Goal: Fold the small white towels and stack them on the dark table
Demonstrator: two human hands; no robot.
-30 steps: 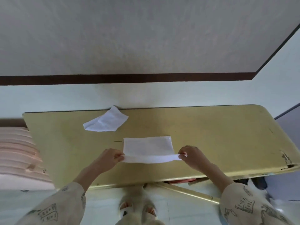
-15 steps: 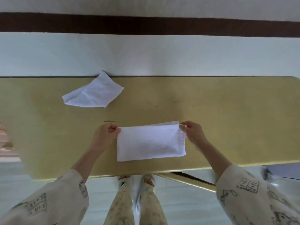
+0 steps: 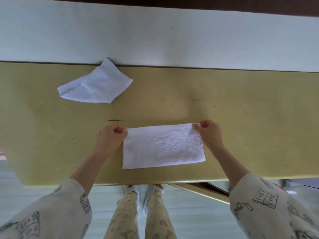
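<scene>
Both hands, left hand point(image 3: 110, 138) and right hand point(image 3: 209, 133), pinch the far corners of a half-folded white terry towel point(image 3: 163, 146), its near edge just carried over. A crumpled white towel point(image 3: 95, 84) waits on the yellow-olive table point(image 3: 241, 126).

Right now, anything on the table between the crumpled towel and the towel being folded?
Nothing: head view shows only bare tabletop with a dark scratch between the crumpled towel and the folded towel.

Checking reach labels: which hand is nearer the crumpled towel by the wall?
Left. The left hand sits below the crumpled towel; the right hand is farther right, pinching the folded towel.
</scene>
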